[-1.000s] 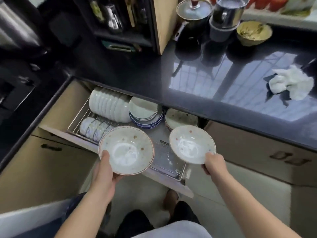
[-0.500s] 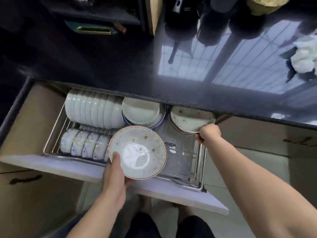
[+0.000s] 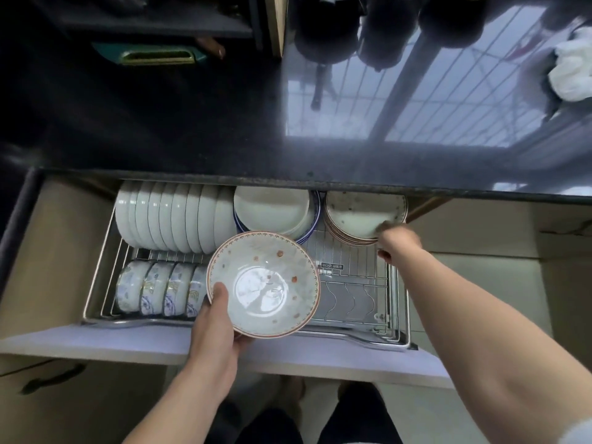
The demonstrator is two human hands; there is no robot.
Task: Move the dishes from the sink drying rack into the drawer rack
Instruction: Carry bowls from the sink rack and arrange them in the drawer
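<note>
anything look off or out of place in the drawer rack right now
Nothing stands out. The white plates stand on edge in a row, the red-rimmed speckled dishes sit stacked, and the wire drawer rack looks undamaged, with no spills visible.

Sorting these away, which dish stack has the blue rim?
The middle stack, between the upright white bowls and the speckled, brown-rimmed stack at the right hand.

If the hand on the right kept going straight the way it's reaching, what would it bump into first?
Most likely the stack of speckled plates at the back right of the drawer rack. The right hand is already at its near rim, apparently touching the top plate, though depth is hard to judge.
</note>
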